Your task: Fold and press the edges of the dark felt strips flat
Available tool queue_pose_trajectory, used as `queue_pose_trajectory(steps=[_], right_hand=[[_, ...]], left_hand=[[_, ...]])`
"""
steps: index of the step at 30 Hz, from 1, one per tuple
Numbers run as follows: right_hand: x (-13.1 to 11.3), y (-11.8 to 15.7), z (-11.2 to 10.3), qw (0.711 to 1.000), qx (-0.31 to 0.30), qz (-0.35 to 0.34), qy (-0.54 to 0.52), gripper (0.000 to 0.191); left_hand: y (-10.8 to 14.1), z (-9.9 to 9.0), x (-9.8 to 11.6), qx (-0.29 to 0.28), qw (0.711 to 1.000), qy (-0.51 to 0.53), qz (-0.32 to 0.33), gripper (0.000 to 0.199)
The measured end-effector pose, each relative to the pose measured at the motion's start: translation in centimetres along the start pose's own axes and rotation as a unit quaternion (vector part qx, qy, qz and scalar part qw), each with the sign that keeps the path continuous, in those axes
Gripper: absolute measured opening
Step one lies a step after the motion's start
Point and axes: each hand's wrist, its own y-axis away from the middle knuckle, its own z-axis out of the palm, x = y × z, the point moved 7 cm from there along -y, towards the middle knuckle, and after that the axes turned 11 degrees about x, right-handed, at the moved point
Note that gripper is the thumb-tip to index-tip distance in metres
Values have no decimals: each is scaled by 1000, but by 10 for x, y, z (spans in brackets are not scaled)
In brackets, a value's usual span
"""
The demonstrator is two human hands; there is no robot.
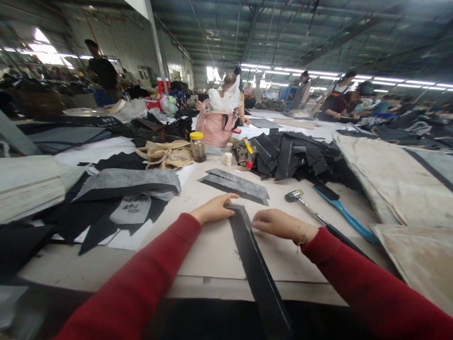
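Note:
A long black fabric strip [253, 255] lies in front of me on the beige work board [208, 245], its near end hanging past the board's edge. Its far end shows a greyish facing, and a pale line runs along its right side. At the far left corner is my left hand [216, 208], thumb touching the strip and fingers stretched apart from it. My right hand [278, 223] has its fingers curled and pinched at the strip's right edge. Just beyond lie grey-faced black strips [235, 185].
Right of my right hand lie a hammer [314, 215] and a blue-handled brush [348, 217]. Dark cut pieces [290, 153] are heaped behind. A yellow-lidded jar [197, 147] and a pink bag [215, 127] stand farther back. Black pieces [102, 212] with a written tag lie left. Other people work beyond.

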Motion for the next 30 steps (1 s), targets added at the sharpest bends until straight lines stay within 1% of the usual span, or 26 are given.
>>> queue_pose_trajectory(steps=[2, 3, 6, 9, 12, 15, 18, 21, 23, 26, 28, 30], right_hand=[[13, -11, -4, 995, 92, 27, -22, 28], [17, -16, -1, 992, 120, 26, -42, 30], [19, -28, 13, 982, 159, -15, -98, 25], [17, -32, 19, 975, 191, -47, -102, 19], [15, -30, 19, 974, 197, -59, -95, 19], [13, -29, 16, 974, 195, -62, -93, 19], [13, -30, 16, 975, 194, -62, -93, 19], [15, -31, 18, 974, 198, -66, -91, 17], [15, -30, 19, 973, 200, -74, -84, 17], [12, -28, 20, 974, 197, -99, -53, 16], [6, -26, 19, 973, 195, -123, -18, 15], [-1, -23, 18, 971, 188, -147, 23, 15]], left_hand=[[-6, 12, 5, -18, 999, 7, 26, 54], [-7, 16, 7, -25, 999, 9, 39, 53], [-7, 20, 11, -18, 997, -10, 71, 42], [-6, 13, 8, 8, 996, -63, 68, 29], [-4, 5, 6, 16, 993, -95, 71, 21], [-4, 1, 7, 22, 992, -96, 83, 20], [-5, 0, 8, 35, 992, -93, 80, 19], [-4, 0, 7, 59, 991, -99, 67, 19], [-3, 1, 7, 69, 989, -106, 71, 20], [-1, 2, 11, 69, 983, -134, 110, 21], [2, 5, 15, 52, 971, -172, 155, 21], [8, 8, 20, 26, 954, -223, 201, 20]])
